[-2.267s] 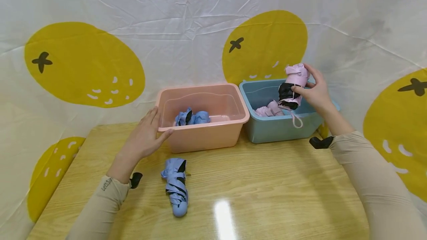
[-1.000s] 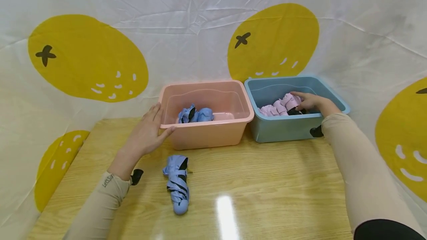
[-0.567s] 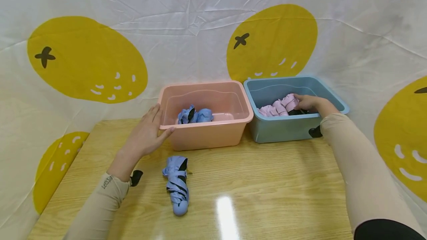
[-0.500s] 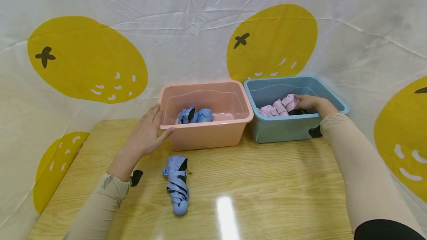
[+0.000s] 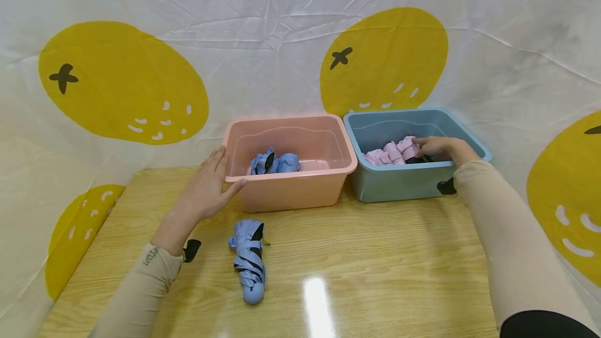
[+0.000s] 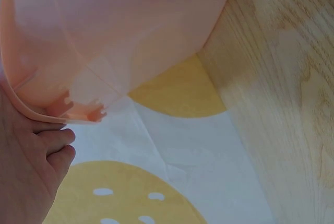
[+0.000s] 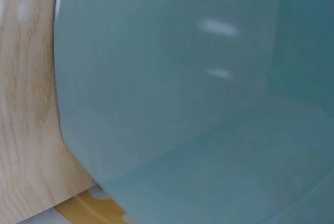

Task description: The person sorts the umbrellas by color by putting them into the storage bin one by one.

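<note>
My left hand (image 5: pixel 203 189) rests on the near left corner of the pink bin (image 5: pixel 286 190), its fingers straight along the outside and the thumb over the front rim. In the left wrist view, fingers (image 6: pixel 60 143) lie against that rim. A blue folded umbrella (image 5: pixel 276 163) lies in this bin. My right hand (image 5: pixel 439 146) reaches into the blue bin (image 5: pixel 399 184) and holds the end of a pink folded umbrella (image 5: pixel 408 145) with a black part; its lower fingers are hidden. Another pink folded umbrella (image 5: pixel 377 157) lies beside it. The right wrist view shows only the bin's wall (image 7: pixel 156 78).
Another blue folded umbrella (image 5: pixel 250 262) with black stripes lies on the wooden table (image 5: pixel 375 265), in front of the pink bin. Both bins stand side by side against a white curtain (image 5: pixel 263 56) with yellow fruit shapes.
My right hand has lowered the pink umbrella from above the rim into the blue bin, and both have sunk slightly since half a second ago. The left hand has stayed on the pink bin.
</note>
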